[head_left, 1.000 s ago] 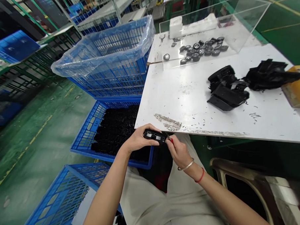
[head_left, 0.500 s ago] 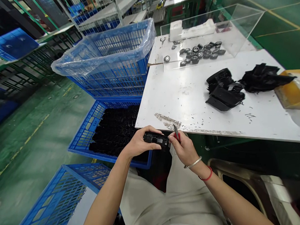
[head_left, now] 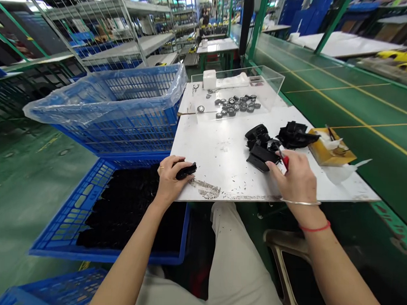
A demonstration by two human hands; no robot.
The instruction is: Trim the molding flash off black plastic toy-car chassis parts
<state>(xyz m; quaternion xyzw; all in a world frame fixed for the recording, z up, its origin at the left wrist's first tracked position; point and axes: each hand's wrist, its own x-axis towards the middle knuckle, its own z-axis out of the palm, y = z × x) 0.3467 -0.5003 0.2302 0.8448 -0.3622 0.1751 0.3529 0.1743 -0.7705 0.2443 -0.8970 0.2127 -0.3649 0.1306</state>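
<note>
My left hand point(head_left: 168, 178) is at the table's near left corner, its fingers closed around a small black plastic part point(head_left: 187, 170). My right hand point(head_left: 298, 177) grips a red-handled knife point(head_left: 285, 161) with a narrow metal blade, and reaches over the table's right side. Its thumb and fingers are at a heap of black plastic parts point(head_left: 262, 157); whether they also pinch one of these parts is unclear. A second black heap point(head_left: 297, 135) lies just behind.
Small black wheels point(head_left: 237, 104) lie by a clear acrylic box point(head_left: 275, 90) on the white table point(head_left: 210, 148). A yellow box point(head_left: 335, 151) stands at right. At left are a plastic-lined blue crate point(head_left: 133, 127) and a lower crate point(head_left: 57, 222) filled with black parts.
My hands have parted. The left carried the black part to the table's left corner; the right moved with the knife to the black heap. The view has tilted up.
</note>
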